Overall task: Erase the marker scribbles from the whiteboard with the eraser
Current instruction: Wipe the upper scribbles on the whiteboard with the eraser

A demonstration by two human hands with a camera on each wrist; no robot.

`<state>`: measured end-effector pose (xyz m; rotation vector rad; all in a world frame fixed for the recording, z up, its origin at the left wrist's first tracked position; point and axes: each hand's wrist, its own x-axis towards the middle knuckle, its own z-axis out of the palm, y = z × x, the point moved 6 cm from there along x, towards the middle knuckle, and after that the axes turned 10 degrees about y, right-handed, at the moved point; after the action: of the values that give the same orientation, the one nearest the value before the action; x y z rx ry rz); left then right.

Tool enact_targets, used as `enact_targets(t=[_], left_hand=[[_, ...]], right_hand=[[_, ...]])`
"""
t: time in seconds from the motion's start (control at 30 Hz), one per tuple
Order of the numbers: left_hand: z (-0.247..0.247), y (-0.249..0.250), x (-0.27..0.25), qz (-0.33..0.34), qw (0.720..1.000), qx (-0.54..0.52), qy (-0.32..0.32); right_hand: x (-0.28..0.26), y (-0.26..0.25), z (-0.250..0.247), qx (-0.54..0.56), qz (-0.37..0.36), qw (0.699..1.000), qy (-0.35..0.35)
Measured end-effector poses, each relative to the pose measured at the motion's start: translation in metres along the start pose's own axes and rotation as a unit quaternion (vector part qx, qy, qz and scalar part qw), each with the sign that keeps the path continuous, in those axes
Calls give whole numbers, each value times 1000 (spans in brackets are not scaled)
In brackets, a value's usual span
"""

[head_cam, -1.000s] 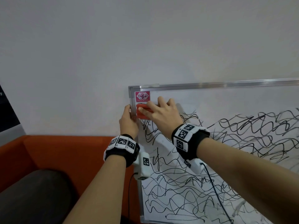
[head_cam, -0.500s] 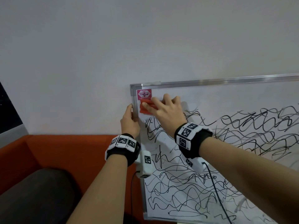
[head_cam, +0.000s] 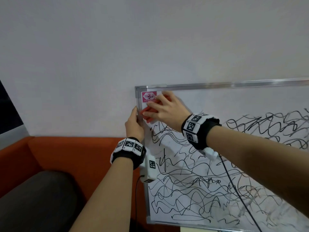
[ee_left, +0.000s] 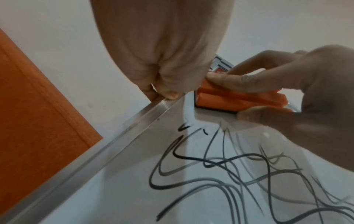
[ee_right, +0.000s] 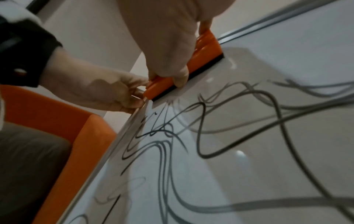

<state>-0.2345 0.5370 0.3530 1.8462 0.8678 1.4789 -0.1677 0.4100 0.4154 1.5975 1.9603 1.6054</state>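
The eraser (head_cam: pixel 151 113) lies tilted against the whiteboard (head_cam: pixel 234 104) at its top-left corner, gripped by the right hand (head_cam: pixel 164 108); bare board stretches rightward. The left hand (head_cam: pixel 134 125) pinches the frame's left edge. Scribbles (head_cam: pixel 200 181) fill the board below. Since half a second ago the eraser has turned more diagonal.

soft, even indoor light — wrist views blurred, edges bent, faint glare spots.
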Motion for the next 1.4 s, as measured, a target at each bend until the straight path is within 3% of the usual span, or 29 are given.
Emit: enact_targets(t=[0.17,0.3,0.37,0.47,0.6,0.73,0.87,1.0,1.13,1.27,1.4], left_hand=[[-1,-2,-2,-32,999,-8,-7],[-1,0,-3,-17,999,28,-21],[-2,1,-3,-15,999,33,-17],[-2,2,-3,-16,999,24,-15],[-2,4,-6,-15,1000,21,-13],[-1,0,-4,-30,999,14,-12],[-2,2,-5,-3,1000,5,-17],[0,-3,-3,-17,999,-14,-24],[-1,-2,-5,-14,1000,-1,-24],[1,-5,-5,-41,999,-2,-18],[3,-6,-5,-39,999,4,-18]], right_hand=[[1,-15,0,2,-72,997,-6],[-7,16,-5,38,46,997,-44],[-16,7,-1,39,63,996,-46],[-24,-4,6,28,33,999,-19],[-33,9,0,36,156,987,21],[-35,-19,5,37,99,994,41],[-30,-10,5,26,162,986,38],[-23,-29,6,49,113,992,19],[-32,-9,5,59,201,978,16],[-42,-8,5,44,170,984,21],[-53,17,0,29,244,969,9]])
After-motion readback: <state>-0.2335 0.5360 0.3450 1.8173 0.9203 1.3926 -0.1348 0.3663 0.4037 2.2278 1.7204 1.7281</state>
